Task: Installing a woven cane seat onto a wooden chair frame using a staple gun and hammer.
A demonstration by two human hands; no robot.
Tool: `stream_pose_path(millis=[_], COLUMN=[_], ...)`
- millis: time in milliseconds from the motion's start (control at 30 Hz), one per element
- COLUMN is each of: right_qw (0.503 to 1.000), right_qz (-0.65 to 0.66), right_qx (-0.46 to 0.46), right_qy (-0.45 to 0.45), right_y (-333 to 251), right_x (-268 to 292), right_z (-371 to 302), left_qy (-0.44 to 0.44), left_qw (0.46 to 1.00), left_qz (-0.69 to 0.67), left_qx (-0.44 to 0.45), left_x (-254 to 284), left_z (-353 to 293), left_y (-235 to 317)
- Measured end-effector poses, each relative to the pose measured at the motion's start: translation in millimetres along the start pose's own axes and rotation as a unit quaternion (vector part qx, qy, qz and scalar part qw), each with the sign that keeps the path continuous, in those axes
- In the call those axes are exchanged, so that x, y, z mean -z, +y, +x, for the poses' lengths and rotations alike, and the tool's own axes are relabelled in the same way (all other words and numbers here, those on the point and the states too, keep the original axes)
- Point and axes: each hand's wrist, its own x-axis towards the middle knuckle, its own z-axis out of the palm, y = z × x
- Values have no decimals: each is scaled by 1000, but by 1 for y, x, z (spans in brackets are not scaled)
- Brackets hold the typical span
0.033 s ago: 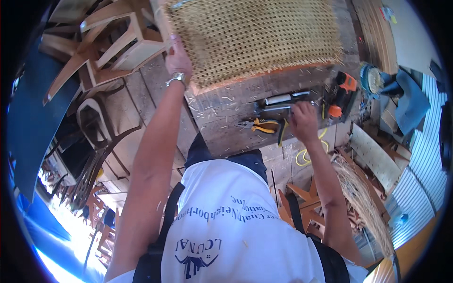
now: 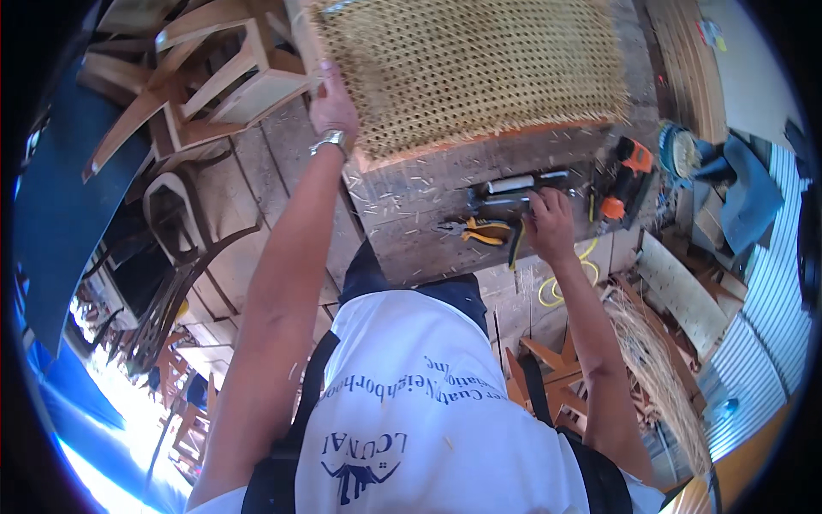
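A woven cane panel (image 2: 471, 68) with a frayed near edge lies over a pale wooden frame (image 2: 411, 157) on the bench. My left hand (image 2: 334, 110), with a metal watch at the wrist, is closed around the frame's left edge. Below the panel, my right hand (image 2: 550, 224) is down among the tools with its fingers curled. They close at the end of a tool with a thin silver shaft (image 2: 505, 202); its grip is hidden under the hand. Just left of that hand lie pliers (image 2: 485, 230) with yellow and black handles. A white-handled tool (image 2: 511, 184) rests above the shaft.
An orange and black power drill (image 2: 629, 176) lies right of the tools, near a round roll (image 2: 681, 152). Wooden chair frames (image 2: 214, 86) stand at the left. Cane strands (image 2: 655, 368) hang at the lower right, near a yellow cord (image 2: 552, 291). Shavings litter the bench (image 2: 394, 201).
The whole view has shifted slightly. Both hands keep their places on the frame and at the tools.
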Motion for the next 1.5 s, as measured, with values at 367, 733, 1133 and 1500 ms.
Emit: stream_pose_path(millis=[367,733,1133,1500], right_qw=[973,940,971,975], right_qz=[82,303,224,160], right_qx=[-127,-145,-69,-135], right_qy=[-174,-60,41,-76], right_y=[-29,-145,-170,-177], right_x=[12,-8,-8,-12], right_z=[-5,35,65,69], left_qy=[-76,-111,-112,-121], left_qw=[997,992,991,991], left_qz=[-4,-56,-70,-60], left_qx=[9,9,-1,17], left_x=[7,9,6,8], left_z=[-2,-7,-4,-10], left_y=[3,8,4,11])
